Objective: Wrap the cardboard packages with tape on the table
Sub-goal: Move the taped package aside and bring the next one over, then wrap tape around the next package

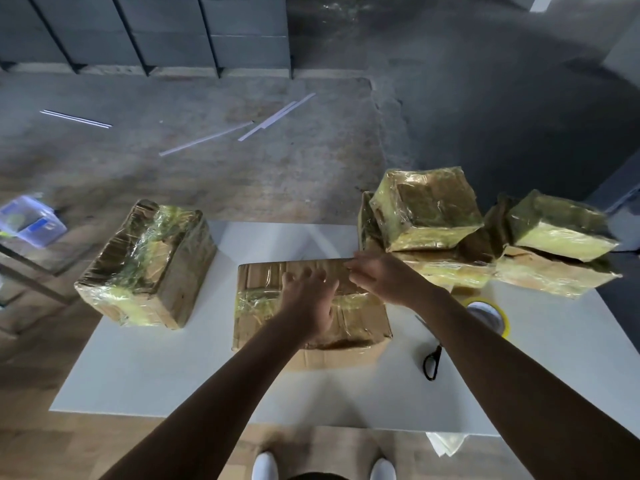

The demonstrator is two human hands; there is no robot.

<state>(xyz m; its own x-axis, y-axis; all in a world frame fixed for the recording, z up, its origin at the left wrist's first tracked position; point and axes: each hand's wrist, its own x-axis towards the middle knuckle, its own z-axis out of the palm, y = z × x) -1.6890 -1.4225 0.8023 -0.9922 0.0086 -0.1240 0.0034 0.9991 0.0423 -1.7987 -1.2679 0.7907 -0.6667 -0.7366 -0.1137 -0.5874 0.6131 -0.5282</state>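
A flat cardboard package (pixel 263 306) lies at the middle of the white table (pixel 173 375), partly covered in clear yellowish tape. My left hand (pixel 308 303) rests on its top with fingers spread. My right hand (pixel 377 275) reaches over the package's far right edge, fingers extended along it; whether it pinches tape there I cannot tell. A roll of yellowish tape (pixel 491 315) sits on the table to the right, partly hidden by my right forearm.
A taped package (pixel 149 265) stands at the table's left. Several taped packages (pixel 426 209) are piled at the back right. Black-handled scissors (pixel 433 358) lie right of the middle package. A clear plastic box (pixel 31 220) sits on the floor at left.
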